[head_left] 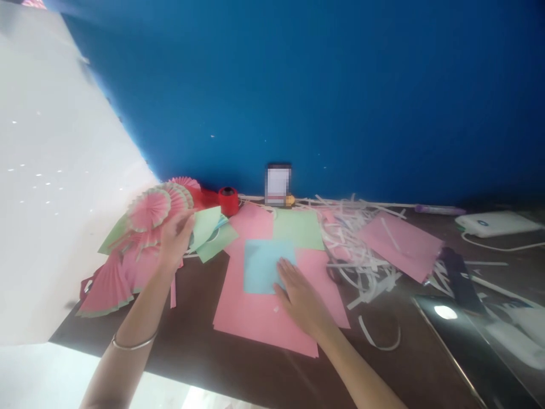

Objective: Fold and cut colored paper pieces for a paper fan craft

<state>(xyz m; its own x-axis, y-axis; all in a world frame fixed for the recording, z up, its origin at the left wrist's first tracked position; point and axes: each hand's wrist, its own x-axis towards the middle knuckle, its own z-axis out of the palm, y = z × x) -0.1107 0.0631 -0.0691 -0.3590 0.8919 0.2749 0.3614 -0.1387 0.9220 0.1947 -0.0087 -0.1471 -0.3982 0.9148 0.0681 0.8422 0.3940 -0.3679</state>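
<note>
My right hand [298, 295] lies flat, fingers stretched out, across the lower right corner of a light blue paper square [266, 258]. That square rests on larger pink paper sheets [264, 318]. On the left, my left hand [176, 236] closes its fingers at the edge of a light green paper piece [206, 224]; part of the grip is hidden. More green paper [219, 244] lies just under that piece. Beside the left hand are pleated pink paper fans [149, 210] with pale green edges. A flat green sheet [300, 227] lies behind the blue square.
A red tape roll [228, 201] stands near the blue wall [298, 85]. White paper strips [366, 278] are heaped at right beneath a pink sheet [402, 241]. A purple marker [440, 210], a white device [498, 223] and a dark glossy tablet-like slab [464, 346] lie farther right.
</note>
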